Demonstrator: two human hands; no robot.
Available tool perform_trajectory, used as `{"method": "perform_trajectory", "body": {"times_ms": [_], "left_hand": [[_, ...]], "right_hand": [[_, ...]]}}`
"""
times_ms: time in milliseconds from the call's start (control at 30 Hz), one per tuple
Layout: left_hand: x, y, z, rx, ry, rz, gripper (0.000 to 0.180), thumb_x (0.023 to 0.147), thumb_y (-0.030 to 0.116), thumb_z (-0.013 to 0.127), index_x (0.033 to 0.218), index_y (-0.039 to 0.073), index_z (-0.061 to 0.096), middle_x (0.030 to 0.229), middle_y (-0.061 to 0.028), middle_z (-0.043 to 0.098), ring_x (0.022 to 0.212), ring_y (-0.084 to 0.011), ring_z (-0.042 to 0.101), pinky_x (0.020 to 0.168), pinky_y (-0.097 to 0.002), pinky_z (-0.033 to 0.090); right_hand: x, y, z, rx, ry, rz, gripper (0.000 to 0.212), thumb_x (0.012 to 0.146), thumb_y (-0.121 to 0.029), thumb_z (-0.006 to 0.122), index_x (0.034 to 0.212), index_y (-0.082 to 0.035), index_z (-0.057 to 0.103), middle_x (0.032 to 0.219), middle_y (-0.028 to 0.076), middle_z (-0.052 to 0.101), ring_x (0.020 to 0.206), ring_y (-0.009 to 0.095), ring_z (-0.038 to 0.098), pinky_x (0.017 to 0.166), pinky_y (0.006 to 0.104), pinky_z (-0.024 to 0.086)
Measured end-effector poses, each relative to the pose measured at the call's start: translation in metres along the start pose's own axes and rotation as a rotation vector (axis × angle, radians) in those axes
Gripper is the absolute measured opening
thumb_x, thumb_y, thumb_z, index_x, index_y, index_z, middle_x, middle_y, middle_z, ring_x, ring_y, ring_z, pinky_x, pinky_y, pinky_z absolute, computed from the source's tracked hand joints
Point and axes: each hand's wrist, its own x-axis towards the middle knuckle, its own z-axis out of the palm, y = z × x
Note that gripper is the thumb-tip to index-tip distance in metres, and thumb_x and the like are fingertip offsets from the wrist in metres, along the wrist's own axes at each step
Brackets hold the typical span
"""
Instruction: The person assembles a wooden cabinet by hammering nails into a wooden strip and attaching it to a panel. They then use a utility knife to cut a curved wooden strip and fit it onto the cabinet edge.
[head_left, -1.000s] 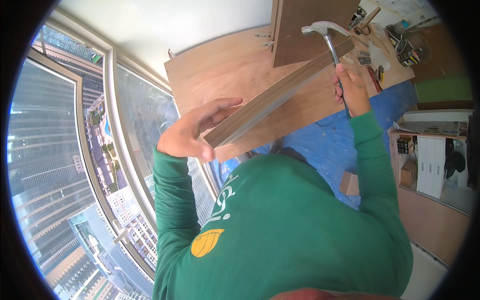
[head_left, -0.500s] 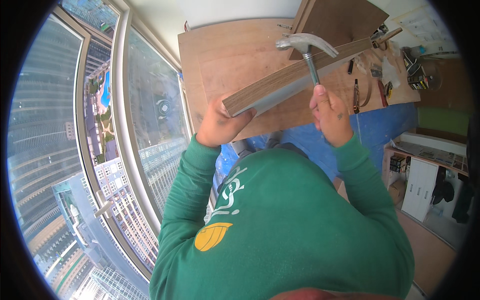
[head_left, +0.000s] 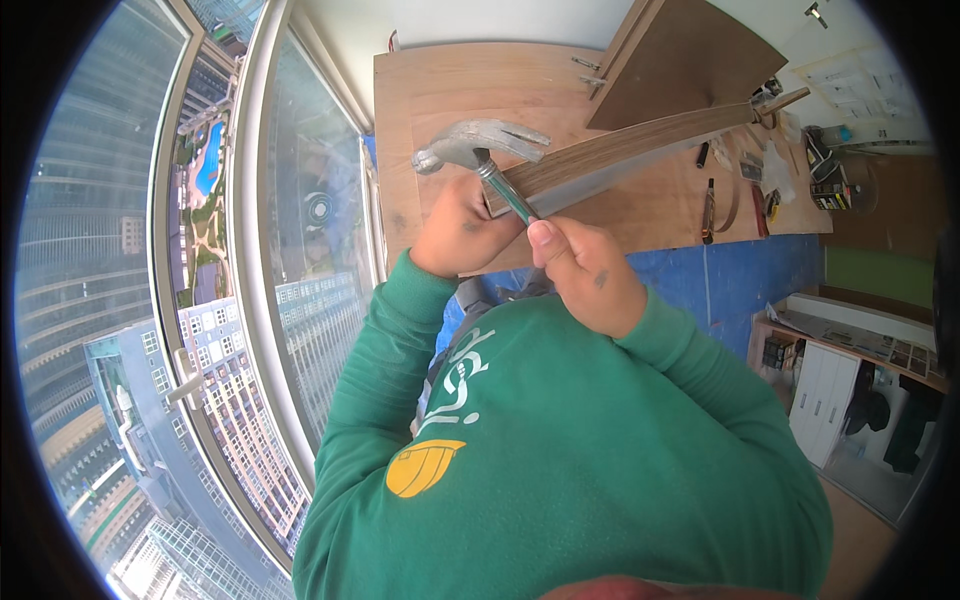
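Note:
My right hand (head_left: 590, 268) is closed round the handle of a claw hammer (head_left: 470, 143). The hammer's metal head hangs over the near left end of a long wood-grain board (head_left: 630, 146), its claw pointing right. Around that same end my left hand (head_left: 462, 228) is wrapped, gripping the board, with its fingers partly hidden by the board and the hammer. The board runs from my left hand toward the far right above the workbench; a pale face shows along its lower side.
A plywood workbench (head_left: 440, 95) lies below. On it a brown panel (head_left: 685, 65) leans at the back. To the right are a utility knife (head_left: 709, 212), a clear plastic bag (head_left: 777, 172) and other tools. Blue sheeting (head_left: 730, 275) covers the floor. Tall windows (head_left: 318, 180) stand at left.
My right hand has swung the hammer to the left, bringing its head from over the board's middle to the end beside my left hand. My left hand keeps its grip and sits slightly further right.

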Motion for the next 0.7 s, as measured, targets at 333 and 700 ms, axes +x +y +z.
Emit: {"method": "perform_trajectory", "body": {"times_ms": [333,700], "left_hand": [[-0.014,-0.027,0.004,-0.015,-0.125,0.044,0.038,0.090,0.000,0.075,0.125,0.000,0.062,0.111,-0.0077,0.070,0.096,-0.0163,0.066,0.082,-0.0349,0.058],[-0.013,-0.008,0.010,0.009,-0.054,0.045,0.034,0.092,0.002,0.072,0.124,-0.002,0.063,0.103,-0.0074,0.070,0.091,-0.0162,0.066,0.077,-0.0338,0.058]], "right_hand": [[-0.007,-0.003,0.005,0.036,-0.066,-0.025,0.050,0.112,-0.042,0.049,0.093,0.001,0.064,0.067,0.012,0.054,0.063,0.019,0.048,0.061,0.0365,0.046],[-0.006,0.004,0.016,-0.014,0.016,-0.187,0.042,0.111,-0.035,0.052,0.096,0.002,0.066,0.073,0.017,0.063,0.064,0.027,0.057,0.063,0.0388,0.049]]}}
